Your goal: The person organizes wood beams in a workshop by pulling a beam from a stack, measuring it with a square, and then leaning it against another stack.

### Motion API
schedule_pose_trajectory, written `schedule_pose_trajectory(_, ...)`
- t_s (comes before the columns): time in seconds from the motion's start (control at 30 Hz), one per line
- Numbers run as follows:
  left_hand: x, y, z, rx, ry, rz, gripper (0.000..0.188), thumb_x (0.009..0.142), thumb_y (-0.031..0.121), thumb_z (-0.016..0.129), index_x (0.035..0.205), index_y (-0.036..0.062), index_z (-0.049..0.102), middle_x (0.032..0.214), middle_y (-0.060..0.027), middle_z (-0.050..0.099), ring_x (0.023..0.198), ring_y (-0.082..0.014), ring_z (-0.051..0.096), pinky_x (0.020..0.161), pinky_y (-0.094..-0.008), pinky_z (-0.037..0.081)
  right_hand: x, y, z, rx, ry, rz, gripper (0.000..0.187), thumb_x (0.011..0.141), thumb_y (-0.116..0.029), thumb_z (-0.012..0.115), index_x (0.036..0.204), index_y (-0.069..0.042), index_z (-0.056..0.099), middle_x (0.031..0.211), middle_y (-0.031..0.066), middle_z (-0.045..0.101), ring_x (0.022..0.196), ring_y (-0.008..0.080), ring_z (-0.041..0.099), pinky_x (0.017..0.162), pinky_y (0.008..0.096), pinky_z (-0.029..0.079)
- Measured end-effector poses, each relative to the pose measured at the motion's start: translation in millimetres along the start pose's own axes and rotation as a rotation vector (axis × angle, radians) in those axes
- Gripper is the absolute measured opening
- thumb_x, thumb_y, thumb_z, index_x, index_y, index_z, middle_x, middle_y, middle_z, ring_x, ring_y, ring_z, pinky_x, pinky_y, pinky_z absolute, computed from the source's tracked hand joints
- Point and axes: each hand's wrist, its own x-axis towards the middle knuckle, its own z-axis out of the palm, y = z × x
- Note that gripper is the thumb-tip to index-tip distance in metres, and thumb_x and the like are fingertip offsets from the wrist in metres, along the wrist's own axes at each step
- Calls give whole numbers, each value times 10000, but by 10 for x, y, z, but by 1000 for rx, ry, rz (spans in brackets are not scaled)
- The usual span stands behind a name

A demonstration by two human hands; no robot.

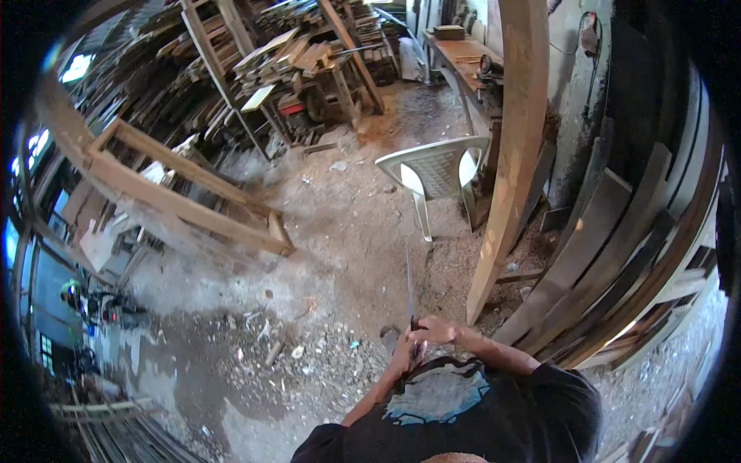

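Observation:
Close together in front of my dark shirt are my left hand [404, 354] and my right hand [435, 330]. Both are closed at the lower end of a long, thin, blade-like tool [411, 289] with a dark base, whose exact kind I cannot make out. Its narrow grey length points away from me toward a pale plastic chair [441, 171]. My right fingers lie across the tool's base, while my left hand sits just below, partly hidden. A shoe [390, 337] shows beside my left hand.
A tall wooden post [513, 154] leans close on the right, beside stacked planks [598, 224]. To the left lies a wooden frame [181, 202]. Lumber piles [154, 77] and a workbench [467, 62] stand farther back. Rubble [309, 351] covers the near ground; a motorcycle [108, 307] is far left.

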Motion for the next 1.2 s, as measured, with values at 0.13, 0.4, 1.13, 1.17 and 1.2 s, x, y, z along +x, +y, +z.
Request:
schedule_pose_trajectory(0.13, 760, 305, -952, 460, 54, 358, 320, 933, 260, 572, 1146, 21, 568, 939, -146, 628, 808, -312, 603, 697, -407, 473, 761, -388, -401, 440, -21, -172, 272, 949, -287, 554, 1035, -54, 666, 938, 59, 671, 822, 123, 618, 717, 290, 497)
schedule_pose_trajectory(0.4, 1341, 1849, -1786, 577, 346, 302, 345, 937, 247, 566, 704, -7, 546, 578, -88, 525, 584, -151, 500, 521, -387, 385, 1384, -460, -1846, 1044, 765, 74, 371, 948, -392, 583, 1147, -80, 553, 949, 64, 615, 737, 139, 595, 621, 309, 524)
schedule_pose_trajectory(1.13, 4485, 3854, -1583, 300, 161, -286, 646, 823, 645, 630, 887, 3, 625, 564, -18, 472, 420, -109, 394, 383, -273, 297, 1953, 95, -4957, 1150, 1502, 106, 483, 856, -397, 656, 1190, -68, 541, 1000, 130, 626, 882, 301, 641, 710, 528, 544)
schedule_pose_trajectory(1.17, 4632, 3955, -1470, 302, 143, -294, 646, 823, 645, 630, 887, 3, 625, 564, -18, 472, 420, -109, 394, 383, -273, 297, 1945, 227, -4950, 1207, 1443, -26, 450, 865, -349, 626, 1192, -52, 538, 1012, 135, 626, 904, 321, 640, 739, 543, 544)
schedule_pose_trajectory(1.2, 4770, 4067, -1364, 252, 106, -374, 648, 828, 630, 636, 894, -14, 630, 579, -32, 499, 423, -113, 422, 373, -270, 303, 1945, 294, -4944, 1259, 1376, -161, 420, 874, -301, 595, 1194, -37, 534, 1024, 141, 626, 926, 341, 639, 768, 558, 543)
